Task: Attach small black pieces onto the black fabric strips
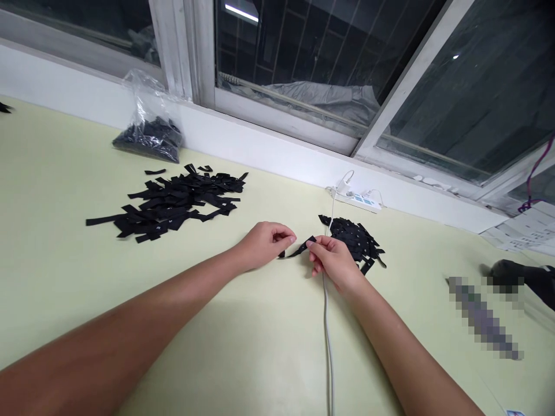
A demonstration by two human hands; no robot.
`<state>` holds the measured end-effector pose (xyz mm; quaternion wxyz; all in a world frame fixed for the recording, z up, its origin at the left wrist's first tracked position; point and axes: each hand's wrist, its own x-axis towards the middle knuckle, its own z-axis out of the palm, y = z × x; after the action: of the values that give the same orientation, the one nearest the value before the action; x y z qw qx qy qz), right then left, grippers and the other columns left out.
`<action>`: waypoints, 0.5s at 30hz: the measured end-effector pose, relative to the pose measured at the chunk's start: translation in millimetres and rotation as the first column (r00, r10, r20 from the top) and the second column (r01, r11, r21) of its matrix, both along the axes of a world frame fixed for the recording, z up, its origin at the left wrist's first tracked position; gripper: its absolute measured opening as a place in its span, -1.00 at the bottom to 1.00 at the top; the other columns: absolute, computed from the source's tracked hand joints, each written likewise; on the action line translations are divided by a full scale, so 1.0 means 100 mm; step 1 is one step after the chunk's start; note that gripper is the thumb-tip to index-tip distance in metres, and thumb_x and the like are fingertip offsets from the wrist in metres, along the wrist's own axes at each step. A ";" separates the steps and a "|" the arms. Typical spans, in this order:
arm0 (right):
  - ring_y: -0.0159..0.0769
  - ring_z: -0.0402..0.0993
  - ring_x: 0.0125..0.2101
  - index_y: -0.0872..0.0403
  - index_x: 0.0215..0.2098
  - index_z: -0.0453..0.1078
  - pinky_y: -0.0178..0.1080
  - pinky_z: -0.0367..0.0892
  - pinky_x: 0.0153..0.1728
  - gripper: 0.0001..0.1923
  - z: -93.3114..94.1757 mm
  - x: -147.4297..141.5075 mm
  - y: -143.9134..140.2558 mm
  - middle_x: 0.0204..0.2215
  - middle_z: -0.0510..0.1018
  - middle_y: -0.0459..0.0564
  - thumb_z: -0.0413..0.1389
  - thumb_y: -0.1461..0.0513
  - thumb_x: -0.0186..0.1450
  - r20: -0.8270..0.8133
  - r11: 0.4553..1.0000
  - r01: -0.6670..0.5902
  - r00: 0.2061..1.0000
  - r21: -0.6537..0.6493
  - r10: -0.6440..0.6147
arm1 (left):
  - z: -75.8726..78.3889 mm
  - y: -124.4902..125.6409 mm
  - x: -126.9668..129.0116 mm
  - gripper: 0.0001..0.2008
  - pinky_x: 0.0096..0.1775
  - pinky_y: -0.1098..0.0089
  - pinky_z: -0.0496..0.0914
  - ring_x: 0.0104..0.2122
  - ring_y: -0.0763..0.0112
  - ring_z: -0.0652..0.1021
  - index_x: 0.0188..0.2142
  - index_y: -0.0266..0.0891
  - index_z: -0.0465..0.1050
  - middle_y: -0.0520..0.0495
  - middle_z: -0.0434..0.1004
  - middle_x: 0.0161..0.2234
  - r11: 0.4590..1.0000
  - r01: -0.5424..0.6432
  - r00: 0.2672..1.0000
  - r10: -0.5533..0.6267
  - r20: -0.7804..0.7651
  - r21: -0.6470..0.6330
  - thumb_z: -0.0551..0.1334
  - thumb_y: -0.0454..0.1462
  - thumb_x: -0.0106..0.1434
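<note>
Black label strip (298, 250) — held between both hands just above the pale green table (65, 190), roughly mid-table and a little in front of the window sill. Left hand (264, 245) pinches one end with thumb and forefinger closed on it, the other fingers curled under. Right hand (333, 263) grips the other end the same way, fingertips closed on the fabric. The strip sags and bends slightly between the two grips.

Just behind the right hand lies a small heap of folded labels (353, 240), tidy and compact. Well apart to the left sits a larger loose pile of flat strips (173, 202), spread out and unsorted, and behind that a clear plastic bag (150, 136) with more dark pieces against the wall. A white cable (327, 323) runs along the table under the right wrist to a power strip (359, 200) by the sill.

Judged step: one strip is being folded or creased — mid-fold, ends not yet brought together. Next move would likely call for bringing the two ends into line, pressing the fold flat, then setting the piece on the small heap close by. Care needed to keep the edges matched; the fabric looks limp and slippery.
</note>
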<state>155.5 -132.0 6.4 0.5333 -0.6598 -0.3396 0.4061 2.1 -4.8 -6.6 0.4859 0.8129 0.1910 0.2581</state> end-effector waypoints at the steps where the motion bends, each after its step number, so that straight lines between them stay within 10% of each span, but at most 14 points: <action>1: -0.52 0.18 -0.71 0.06 -0.45 0.30 -0.29 0.38 -0.62 -0.66 -0.01 0.02 0.00 -0.63 0.39 -0.20 0.27 0.01 0.11 0.084 0.999 0.008 0.996 -0.031 -0.005 | 0.00 0.01 0.00 -0.73 -0.31 0.38 0.40 -0.35 0.36 0.54 -0.26 -0.24 0.59 -0.06 0.61 -0.36 0.999 -0.037 0.999 0.037 -0.004 -0.005 0.20 -0.11 0.26; 8: -0.46 0.30 -0.73 0.07 -0.41 0.36 -0.31 0.31 -0.67 -0.77 -0.05 0.10 -0.01 -0.56 0.51 -0.11 0.15 0.06 0.21 0.409 0.984 0.044 0.912 -0.171 0.030 | -0.02 0.08 0.01 -0.79 -0.23 0.34 0.43 -0.30 0.33 0.58 -0.24 -0.23 0.58 -0.08 0.63 -0.30 0.988 -0.154 0.987 0.152 -0.057 -0.021 0.21 -0.21 0.23; 15: -0.59 -0.03 -0.74 0.05 -0.52 0.22 -0.41 0.07 -0.75 -0.68 0.22 0.06 -0.15 -0.68 0.25 -0.27 0.26 0.09 0.12 -0.155 0.971 -0.211 0.969 -0.113 0.192 | -0.03 0.21 -0.01 -0.71 -0.24 0.35 0.43 -0.34 0.37 0.56 -0.11 -0.25 0.49 -0.07 0.61 -0.31 0.955 -0.277 0.958 0.283 0.043 -0.105 0.28 -0.21 0.18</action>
<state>161.7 -146.9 28.0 0.4686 -0.6240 -0.3392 0.5254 1.5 16.3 -9.6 0.4892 0.7449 0.3026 0.3380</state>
